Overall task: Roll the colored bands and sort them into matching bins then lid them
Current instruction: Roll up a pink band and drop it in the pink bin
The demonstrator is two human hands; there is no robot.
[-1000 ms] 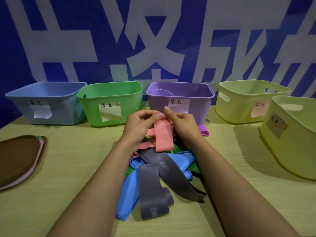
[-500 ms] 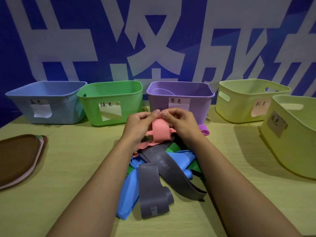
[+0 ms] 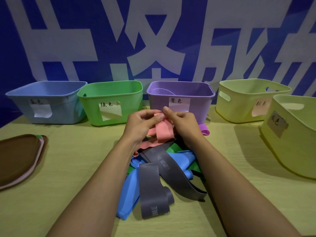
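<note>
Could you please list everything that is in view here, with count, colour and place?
Bins: five along the back of the table; blue bin, green bin, purple bin, two pale yellow bins at right.
Bands: loose pile at centre; pink band in both hands, grey bands, blue bands, green band, purple band beside the purple bin.
Lids: brown stack, left edge; count unclear.
Table: one, light wood.
Banner: one, blue and white, behind.
Hands: left hand and right hand, both pinching the pink band.
</note>
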